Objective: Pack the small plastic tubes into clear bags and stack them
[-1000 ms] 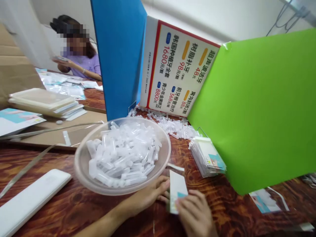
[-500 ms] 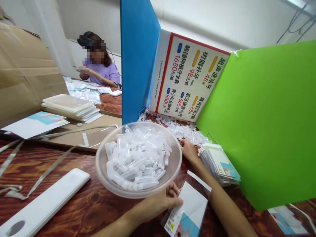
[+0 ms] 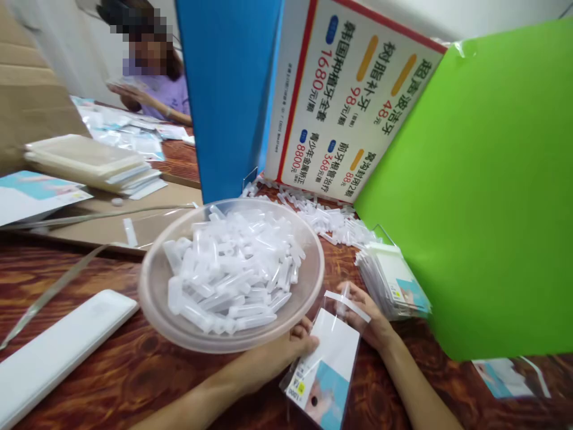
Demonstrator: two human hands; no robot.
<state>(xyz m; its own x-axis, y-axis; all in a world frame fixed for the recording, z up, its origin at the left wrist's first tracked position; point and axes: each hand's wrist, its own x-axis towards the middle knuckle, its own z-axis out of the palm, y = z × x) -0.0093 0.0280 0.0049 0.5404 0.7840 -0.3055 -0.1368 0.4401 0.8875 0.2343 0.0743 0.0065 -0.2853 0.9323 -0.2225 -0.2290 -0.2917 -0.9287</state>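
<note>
My left hand (image 3: 286, 349) pinching clear sleeve with card (image 3: 324, 364) at lower centre of frame, fingers clamped on its left edge. My right hand (image 3: 364, 313) gripping sleeve's open top end, fingers closed near white flap strip (image 3: 347, 304); small tube there possible, cannot tell. Sleeve's long axis running from lower centre up toward right hand. Bowl of plastic tubes (image 3: 233, 272) sitting just left on counter (image 3: 111, 370), nearer left hand. Stack of finished sleeves (image 3: 394, 280) lying right, beside green divider (image 3: 483, 191).
</note>
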